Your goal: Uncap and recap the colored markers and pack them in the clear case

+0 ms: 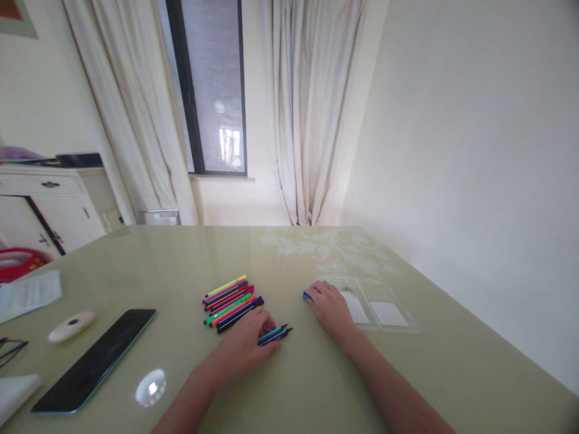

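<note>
My left hand [246, 337] is closed around two felt-tip pens [272, 335], one light blue and one purple-blue. Their dark narrow tips point right, apparently uncapped. Just beyond that hand, several felt-tip pens [230, 301] in yellow, pink, red, green, orange and dark blue lie side by side. My right hand [328, 304] rests low on the table, its fingers closed over small blue pieces [306, 296] that look like pen caps; they are mostly hidden. Beside the right hand lies a clear plastic case [398, 322] with white paper inserts [388, 313], partly covered by the hand.
A glossy greenish table [158, 259] spans the view. On its left are a black tablet or phone [97, 361], a white oval object [71, 327], glasses [11, 349] and papers [31, 294]. A wall [474, 150] runs along the right side; curtains [312, 108] hang behind.
</note>
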Demonstrator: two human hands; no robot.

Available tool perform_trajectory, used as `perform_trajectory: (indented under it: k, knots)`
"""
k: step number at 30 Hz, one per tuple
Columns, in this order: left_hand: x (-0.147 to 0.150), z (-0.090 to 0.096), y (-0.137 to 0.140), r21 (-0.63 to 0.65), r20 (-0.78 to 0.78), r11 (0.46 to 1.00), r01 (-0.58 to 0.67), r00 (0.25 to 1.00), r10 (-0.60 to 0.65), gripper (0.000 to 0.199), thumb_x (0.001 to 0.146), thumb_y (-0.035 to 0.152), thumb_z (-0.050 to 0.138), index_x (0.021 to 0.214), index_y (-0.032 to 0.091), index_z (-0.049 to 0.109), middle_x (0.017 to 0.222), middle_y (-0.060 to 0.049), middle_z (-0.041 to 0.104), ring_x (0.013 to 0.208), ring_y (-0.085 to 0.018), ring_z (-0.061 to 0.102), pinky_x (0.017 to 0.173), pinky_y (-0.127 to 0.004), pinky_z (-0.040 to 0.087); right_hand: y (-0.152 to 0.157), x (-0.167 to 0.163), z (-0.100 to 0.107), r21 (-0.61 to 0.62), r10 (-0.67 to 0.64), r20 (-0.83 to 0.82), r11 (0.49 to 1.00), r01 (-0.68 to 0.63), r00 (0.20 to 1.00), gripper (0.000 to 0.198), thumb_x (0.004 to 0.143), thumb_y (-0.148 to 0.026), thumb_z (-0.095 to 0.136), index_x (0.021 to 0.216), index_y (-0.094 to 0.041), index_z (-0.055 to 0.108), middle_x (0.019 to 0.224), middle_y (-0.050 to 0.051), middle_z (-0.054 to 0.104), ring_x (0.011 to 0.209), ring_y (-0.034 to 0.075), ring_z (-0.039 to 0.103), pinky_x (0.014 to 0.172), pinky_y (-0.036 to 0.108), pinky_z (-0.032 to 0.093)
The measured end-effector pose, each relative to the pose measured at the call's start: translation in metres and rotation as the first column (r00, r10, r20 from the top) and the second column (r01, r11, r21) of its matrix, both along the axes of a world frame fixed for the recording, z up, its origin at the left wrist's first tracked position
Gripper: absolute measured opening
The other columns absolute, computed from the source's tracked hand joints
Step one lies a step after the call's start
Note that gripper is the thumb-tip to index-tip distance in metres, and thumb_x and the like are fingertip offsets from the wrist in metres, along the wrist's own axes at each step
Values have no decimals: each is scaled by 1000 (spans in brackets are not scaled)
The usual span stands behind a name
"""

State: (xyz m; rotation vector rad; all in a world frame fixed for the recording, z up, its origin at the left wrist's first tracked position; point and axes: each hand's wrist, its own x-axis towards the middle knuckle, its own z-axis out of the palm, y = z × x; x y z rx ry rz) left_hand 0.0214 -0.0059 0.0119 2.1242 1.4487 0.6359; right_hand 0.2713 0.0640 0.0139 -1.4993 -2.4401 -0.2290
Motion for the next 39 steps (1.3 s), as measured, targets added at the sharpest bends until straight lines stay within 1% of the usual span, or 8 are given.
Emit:
perform_trajectory:
  k: [7,12,18,23,30,33,36,39]
  knots:
    - [-26,-2,16,223,-236,924,-310,903,360,14,95,29,52,97,20,62,109,-11,66,108,-29,60,94,-42,45,-4,0,5,0,-5,-33,1000,5,999,17,101,-23,58,109,-21,72,109,8,70,104,24,60,91,34,44]
    - [-20,-4,17,275,-338,939,-207,893,296,12,96,25,53,94,20,64,108,-10,67,110,-29,60,99,-43,45,-12,-8,5,52,114,-140,993,-108,984,19,102,-29,58,114,-21,71,110,8,71,106,23,61,94,34,45]
    - [13,-5,6,325,-266,945,-35,956,126,20,103,23,42,107,23,62,105,-7,69,99,-24,65,88,-35,48,-24,-24,0,149,432,-106,897,-415,896,21,103,-35,58,117,-23,68,101,4,73,97,18,64,88,29,46]
    - [25,0,-1,260,-277,965,-46,953,120,26,107,24,35,110,24,60,107,-5,71,94,-19,69,75,-27,47,-18,-17,3,248,503,-43,842,-479,863,18,103,-34,58,103,-21,70,86,2,71,84,17,63,79,29,44]
    - [34,15,-4,247,-343,967,-63,928,148,25,107,26,35,111,23,59,104,-5,73,90,-20,71,69,-26,45,-15,-13,7,272,524,-68,828,-490,849,18,105,-31,55,105,-22,71,86,3,71,84,17,62,80,29,44]
    - [20,17,-4,300,-373,939,-166,886,276,26,107,33,35,105,24,60,98,-4,75,85,-21,72,63,-26,43,-2,4,3,277,465,-148,866,-415,873,18,105,-25,55,107,-21,72,93,5,73,89,18,64,82,30,47]
    - [-2,14,2,390,-301,865,-315,844,443,27,107,37,37,109,24,60,110,-5,74,94,-22,71,69,-27,47,15,32,0,252,233,-315,955,-156,920,21,104,-25,55,107,-21,75,99,8,74,94,21,65,87,32,50]
    - [-11,6,10,398,-252,865,-304,871,422,25,106,36,41,109,23,62,120,-8,69,106,-23,69,84,-30,50,22,45,-1,167,36,-325,986,21,945,21,102,-27,57,98,-23,78,97,7,71,93,22,65,86,34,51]
